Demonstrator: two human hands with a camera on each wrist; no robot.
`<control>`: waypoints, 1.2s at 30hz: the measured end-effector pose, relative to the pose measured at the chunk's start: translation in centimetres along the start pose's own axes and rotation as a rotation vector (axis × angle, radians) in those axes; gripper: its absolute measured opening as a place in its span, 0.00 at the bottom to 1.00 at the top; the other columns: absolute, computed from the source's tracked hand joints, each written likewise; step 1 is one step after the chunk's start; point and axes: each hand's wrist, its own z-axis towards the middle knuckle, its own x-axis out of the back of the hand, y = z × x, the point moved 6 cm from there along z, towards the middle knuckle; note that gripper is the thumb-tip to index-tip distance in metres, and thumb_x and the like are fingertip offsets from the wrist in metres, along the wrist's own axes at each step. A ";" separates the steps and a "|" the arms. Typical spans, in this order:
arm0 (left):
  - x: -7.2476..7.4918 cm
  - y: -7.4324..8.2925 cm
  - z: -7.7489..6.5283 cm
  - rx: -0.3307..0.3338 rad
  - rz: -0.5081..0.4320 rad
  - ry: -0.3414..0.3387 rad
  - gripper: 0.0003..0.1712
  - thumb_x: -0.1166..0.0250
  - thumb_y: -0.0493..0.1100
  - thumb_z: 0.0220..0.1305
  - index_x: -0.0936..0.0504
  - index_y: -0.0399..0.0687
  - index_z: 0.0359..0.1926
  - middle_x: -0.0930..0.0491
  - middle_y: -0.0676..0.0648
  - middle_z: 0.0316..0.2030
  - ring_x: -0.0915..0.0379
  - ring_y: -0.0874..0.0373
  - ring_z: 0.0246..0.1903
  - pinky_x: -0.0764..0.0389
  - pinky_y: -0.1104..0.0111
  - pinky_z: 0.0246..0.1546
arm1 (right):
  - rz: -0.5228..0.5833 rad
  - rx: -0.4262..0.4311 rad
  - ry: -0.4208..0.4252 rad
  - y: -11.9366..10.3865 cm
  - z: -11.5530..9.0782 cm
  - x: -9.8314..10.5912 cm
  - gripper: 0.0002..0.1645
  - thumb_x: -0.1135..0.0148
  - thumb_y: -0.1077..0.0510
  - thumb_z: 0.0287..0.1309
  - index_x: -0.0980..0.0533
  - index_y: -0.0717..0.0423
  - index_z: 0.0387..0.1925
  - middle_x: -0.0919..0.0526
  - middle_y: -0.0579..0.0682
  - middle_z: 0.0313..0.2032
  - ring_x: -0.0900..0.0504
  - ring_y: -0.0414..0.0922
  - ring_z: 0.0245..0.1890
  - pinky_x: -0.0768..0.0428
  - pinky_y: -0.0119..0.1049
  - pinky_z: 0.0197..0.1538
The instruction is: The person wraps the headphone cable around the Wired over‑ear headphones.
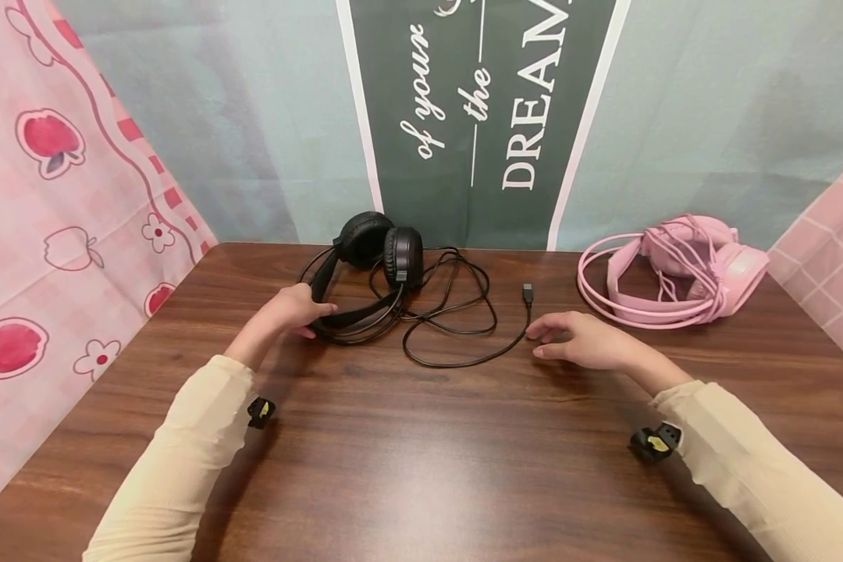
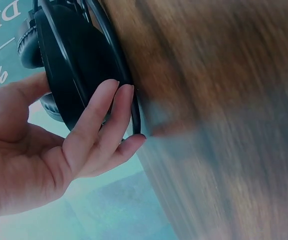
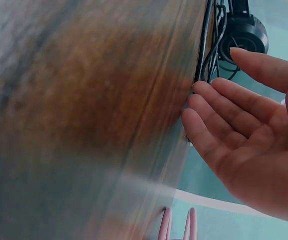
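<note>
Clock face centred on mid-table, 12 away from the person.

Black headset: 11 o'clock, cups at its far end, band toward the person. Left hand, 10 o'clock, holds the band between thumb and fingers; in the left wrist view the fingers also lie against a strand of cable running along it.

Right hand, between 2 and 3 o'clock: fingers loosely bent, thumb apart, nothing in the grasp. Fingertips by the cable, just short of the plug; contact cannot be told.

Pink headset: 2 o'clock, beyond the right hand, cord wound about it.

Risks (judged):
1. Strand caught along with band. A lift could drag the loose loops and swing the plug toward 11.
2. Loops cross one another toward 12. A pull from the plug end may tighten them into a knot.
3. Hold is at one side of the band only; the cups' weight could tip or twist the headset.
4. Right fingers wide of the thin cable: a hasty pinch may miss, or nudge the plug away.
</note>
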 end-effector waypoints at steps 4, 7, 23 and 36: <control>-0.4 0.6 -0.2 -0.032 0.047 -0.020 0.19 0.44 0.49 0.64 0.34 0.36 0.28 0.35 0.43 0.22 0.21 0.56 0.20 0.19 0.67 0.30 | 0.051 -0.011 -0.010 0.3 -0.1 0.0 0.19 0.38 0.57 0.55 0.25 0.65 0.45 0.19 0.53 0.39 0.23 0.45 0.41 0.25 0.37 0.43; -0.8 1.2 -0.2 -0.051 0.066 -0.040 0.19 0.44 0.49 0.64 0.33 0.36 0.29 0.34 0.43 0.22 0.20 0.56 0.22 0.20 0.67 0.35 | 0.079 -0.019 -0.018 0.4 -0.1 0.1 0.20 0.39 0.57 0.56 0.26 0.66 0.47 0.19 0.53 0.40 0.23 0.46 0.42 0.25 0.35 0.44; -3.9 5.4 -1.2 -0.154 0.087 -0.085 0.27 0.41 0.49 0.62 0.34 0.26 0.46 0.31 0.29 0.45 0.20 0.55 0.23 0.19 0.70 0.29 | 0.238 -0.085 0.084 1.0 -0.8 2.9 0.21 0.43 0.60 0.59 0.30 0.71 0.50 0.22 0.61 0.39 0.21 0.44 0.34 0.19 0.40 0.37; -5.8 8.2 -1.7 -0.239 0.125 -0.097 0.42 0.40 0.51 0.61 0.48 0.24 0.61 0.30 0.28 0.48 0.21 0.56 0.22 0.20 0.71 0.28 | 0.321 -0.114 0.158 0.1 -0.5 3.7 0.28 0.46 0.56 0.62 0.37 0.68 0.59 0.29 0.66 0.52 0.23 0.43 0.42 0.19 0.39 0.42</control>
